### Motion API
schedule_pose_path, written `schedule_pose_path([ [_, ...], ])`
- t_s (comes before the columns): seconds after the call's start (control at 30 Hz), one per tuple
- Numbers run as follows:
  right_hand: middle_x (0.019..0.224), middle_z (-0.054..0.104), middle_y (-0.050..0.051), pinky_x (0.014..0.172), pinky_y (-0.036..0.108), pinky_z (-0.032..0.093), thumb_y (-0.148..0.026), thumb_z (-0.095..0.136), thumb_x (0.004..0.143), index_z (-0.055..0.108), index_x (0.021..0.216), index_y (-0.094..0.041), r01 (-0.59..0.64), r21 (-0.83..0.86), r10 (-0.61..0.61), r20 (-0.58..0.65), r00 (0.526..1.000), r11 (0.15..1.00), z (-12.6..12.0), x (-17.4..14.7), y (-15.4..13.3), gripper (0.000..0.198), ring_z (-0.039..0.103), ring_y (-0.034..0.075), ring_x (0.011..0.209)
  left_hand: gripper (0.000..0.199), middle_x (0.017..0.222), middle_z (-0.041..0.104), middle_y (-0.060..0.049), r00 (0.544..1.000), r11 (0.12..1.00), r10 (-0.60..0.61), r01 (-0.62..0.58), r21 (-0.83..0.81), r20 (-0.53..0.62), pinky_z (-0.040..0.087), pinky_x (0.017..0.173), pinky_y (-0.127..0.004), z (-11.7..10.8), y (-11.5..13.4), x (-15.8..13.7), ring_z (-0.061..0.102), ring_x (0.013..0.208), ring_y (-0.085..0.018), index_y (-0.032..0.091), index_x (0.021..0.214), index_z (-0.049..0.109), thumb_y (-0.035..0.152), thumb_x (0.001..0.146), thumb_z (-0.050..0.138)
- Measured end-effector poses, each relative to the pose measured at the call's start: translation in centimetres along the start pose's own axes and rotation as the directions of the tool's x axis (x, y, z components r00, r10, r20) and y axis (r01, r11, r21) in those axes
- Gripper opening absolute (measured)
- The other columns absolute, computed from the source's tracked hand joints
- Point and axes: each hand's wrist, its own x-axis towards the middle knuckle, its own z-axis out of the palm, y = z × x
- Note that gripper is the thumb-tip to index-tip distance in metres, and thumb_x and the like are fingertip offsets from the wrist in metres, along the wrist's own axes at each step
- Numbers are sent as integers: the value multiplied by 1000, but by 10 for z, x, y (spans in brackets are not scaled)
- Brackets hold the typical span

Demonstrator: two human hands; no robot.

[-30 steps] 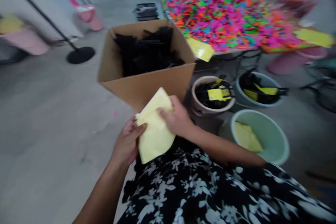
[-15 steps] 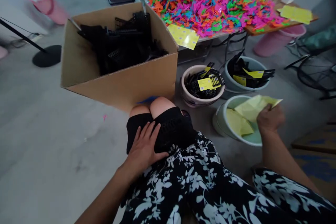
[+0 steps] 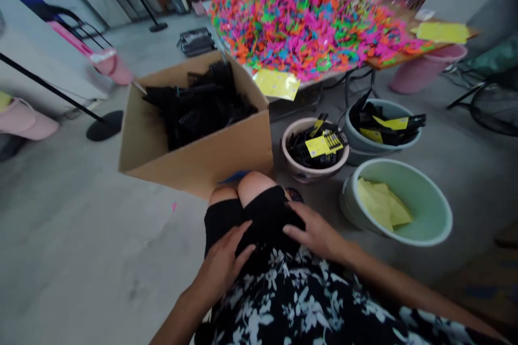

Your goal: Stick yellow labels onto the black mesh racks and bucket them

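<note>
My left hand (image 3: 222, 259) lies on my lap, thumb apart from the fingers, at the left side of a black surface (image 3: 263, 221) across my thighs. My right hand (image 3: 313, 229) rests at the right side of that surface, its fingers and thumb also apart. Whether the black area is only cloth or includes a dark plastic piece, I cannot tell. Beyond my knees stands an open cardboard box (image 3: 198, 159) with many black plastic pieces (image 3: 202, 108) inside. To the right, a pale green bucket (image 3: 429, 221) holds yellow sheets (image 3: 382, 205).
A cream bucket (image 3: 295, 172) and a grey-blue bucket (image 3: 360, 145) hold black pieces with yellow cards. Behind them, a table (image 3: 374, 63) carries a heap of bright plastic pieces (image 3: 307, 27). A black stand base (image 3: 104, 125) is on the floor at left.
My right hand has let go of a yellow sheet at the green bucket and come back to my lap. The left hand stays on my lap. The view has tilted up.
</note>
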Motion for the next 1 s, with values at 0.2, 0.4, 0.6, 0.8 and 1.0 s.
schedule_pose_path([
  [0.2, 104, 79, 11, 86, 41, 57, -48, 62, 96, 76, 102, -22, 25, -153, -12, 84, 996, 988, -18, 59, -31, 31, 74, 30, 98, 56, 147, 67, -9, 991, 987, -127, 122, 102, 34, 49, 117, -54, -17, -25, 4, 62, 136, -34, 32, 153, 55, 42, 98, 59],
  [0.4, 103, 76, 10, 91, 38, 50, -43, 51, 103, 72, 104, -22, 228, -428, -356, -246, 901, 874, -103, 205, -118, 30, 70, 27, 97, 69, 158, 57, -8, 992, 991, -113, 109, 75, 47, 38, 124, -60, -32, -12, 10, 52, 146, -36, 34, 157, 51, 42, 91, 69],
  [0.6, 122, 74, 18, 99, 34, 49, -50, 63, 100, 71, 122, -13, 195, -683, -152, 122, 981, 704, -77, 357, -206, 44, 68, 30, 119, 62, 149, 65, -9, 994, 993, -111, 110, -44, -20, 46, 118, -59, -32, -22, 12, 59, 137, -36, 33, 150, 59, 41, 89, 71],
  [0.8, 114, 73, 9, 92, 41, 59, -43, 73, 98, 71, 115, -13, 133, -749, 164, 309, 937, 650, -20, 411, -208, 34, 71, 23, 103, 57, 145, 68, -8, 990, 980, -112, 97, -174, -81, 52, 114, -53, -24, -43, 0, 65, 131, -33, 34, 146, 62, 36, 90, 69],
  [1.0, 108, 73, 6, 85, 37, 61, -38, 71, 100, 71, 108, -14, 121, -707, 150, 309, 939, 697, -17, 436, -216, 25, 71, 19, 95, 51, 141, 70, -8, 987, 947, -141, 111, -300, -82, 54, 111, -47, -24, -60, -7, 67, 128, -29, 35, 144, 62, 36, 94, 63],
])
